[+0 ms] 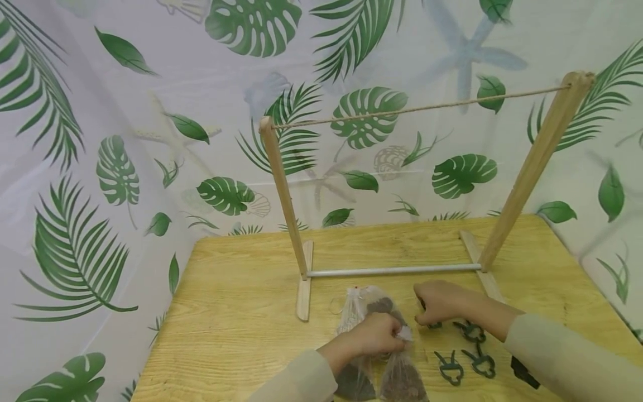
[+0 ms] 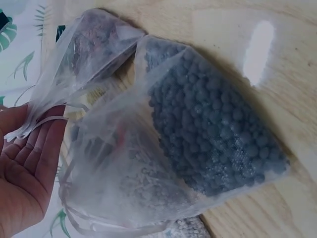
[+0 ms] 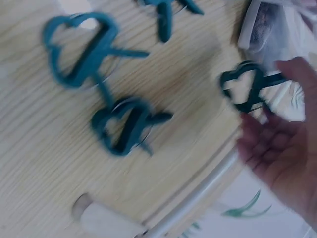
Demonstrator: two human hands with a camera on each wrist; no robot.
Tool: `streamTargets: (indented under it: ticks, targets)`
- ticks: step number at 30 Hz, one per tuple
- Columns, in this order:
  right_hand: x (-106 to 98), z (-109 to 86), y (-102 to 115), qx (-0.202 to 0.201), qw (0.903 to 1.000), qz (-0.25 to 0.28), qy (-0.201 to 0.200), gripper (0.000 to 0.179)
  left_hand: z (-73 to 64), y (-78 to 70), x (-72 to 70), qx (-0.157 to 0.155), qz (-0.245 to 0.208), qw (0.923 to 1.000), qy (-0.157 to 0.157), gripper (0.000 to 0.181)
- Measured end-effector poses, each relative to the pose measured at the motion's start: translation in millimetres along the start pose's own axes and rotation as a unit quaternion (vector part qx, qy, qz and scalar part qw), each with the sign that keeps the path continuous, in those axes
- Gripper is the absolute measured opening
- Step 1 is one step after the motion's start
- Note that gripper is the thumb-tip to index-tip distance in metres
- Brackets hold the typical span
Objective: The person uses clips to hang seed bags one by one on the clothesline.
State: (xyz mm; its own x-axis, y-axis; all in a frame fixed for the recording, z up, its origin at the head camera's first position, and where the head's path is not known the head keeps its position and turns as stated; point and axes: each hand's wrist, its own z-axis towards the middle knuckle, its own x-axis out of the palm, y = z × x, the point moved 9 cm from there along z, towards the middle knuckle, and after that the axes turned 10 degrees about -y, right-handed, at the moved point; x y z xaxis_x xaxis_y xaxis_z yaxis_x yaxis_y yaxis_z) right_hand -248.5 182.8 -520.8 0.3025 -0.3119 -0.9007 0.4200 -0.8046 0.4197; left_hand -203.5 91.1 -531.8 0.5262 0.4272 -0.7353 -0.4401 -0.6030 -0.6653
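Note:
My left hand [image 1: 377, 335] pinches the gathered white top of a sheer drawstring bag [image 2: 104, 39] with brownish contents. Right beside it lies a second sheer bag [image 2: 213, 119] full of dark round beads. A third bag [image 2: 129, 173], with pale grey bits inside, overlaps the beaded one in the left wrist view. To the right of the bags, my right hand [image 1: 442, 301] holds a dark green spring clip [image 3: 242, 87] by its handles, between thumb and fingers. Several more such clips [image 1: 450, 369] lie on the table under my right forearm.
Behind the hands stands a wooden frame [image 1: 286, 195] with two posts. A thin rope [image 1: 422, 110] runs between the post tops, and a white bar [image 1: 394, 271] joins their feet. A leaf-printed cloth [image 1: 361, 178] hangs behind and left of the wooden table [image 1: 226, 312].

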Motion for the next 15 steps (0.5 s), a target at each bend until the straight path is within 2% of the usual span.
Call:
streamTargets:
  ticks: [2, 6, 9, 15]
  targets:
    - [-9.9, -3.0, 5.6, -0.049, 0.9984, 0.017, -0.024, 0.026, -0.5, -5.9, -1.9, 0.014, 0.014, 0.9998, -0.006, 0.037]
    - [-27.3, -12.1, 16.6, -0.129, 0.9877, 0.055, -0.069, 0.025, 0.1, -13.0, -2.9, 0.026, 0.029, 0.9991, -0.019, 0.028]
    - [-37.5, -16.4, 20.1, -0.145, 0.9825, 0.066, -0.097, 0.025, 1.7, -15.7, -3.1, 0.031, 0.04, 0.9983, -0.029, 0.024]
    - [-58.1, -18.4, 22.2, -0.143, 0.9791, 0.053, -0.135, 0.032, 4.0, -21.8, -9.1, 0.042, 0.053, 0.9964, -0.052, 0.019]
